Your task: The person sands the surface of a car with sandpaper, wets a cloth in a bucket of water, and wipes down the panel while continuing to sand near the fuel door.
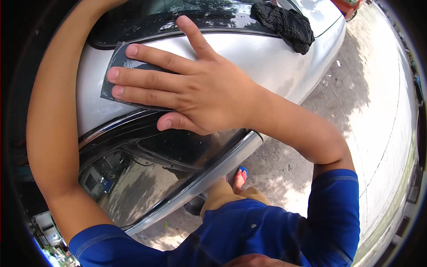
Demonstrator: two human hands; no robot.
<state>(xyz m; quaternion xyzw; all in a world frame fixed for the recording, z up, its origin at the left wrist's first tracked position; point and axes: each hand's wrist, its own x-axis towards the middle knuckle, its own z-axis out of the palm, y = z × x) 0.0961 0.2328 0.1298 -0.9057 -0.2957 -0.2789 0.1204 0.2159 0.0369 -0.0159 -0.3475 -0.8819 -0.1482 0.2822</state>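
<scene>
My right hand point(191, 84) lies flat, palm down and fingers spread, on a dark grey sheet that looks like sandpaper point(109, 86). Three fingers press the sheet against the silver car panel point(240, 53) between the rear glass and the side window. My thumb and little finger stick out past the sheet's edges. The sheet's middle is hidden under the hand. Along the left side my left arm point(53, 120) reaches up and leaves the top edge of the view, so the left hand cannot be seen.
A crumpled black cloth point(284, 26) rests on the car by the rear glass point(200, 18). The side window point(147, 178) with its bright trim is between my body and the panel. My sandalled foot point(240, 178) stands on concrete ground point(284, 173). Part of a red object point(349, 6) shows at the top right.
</scene>
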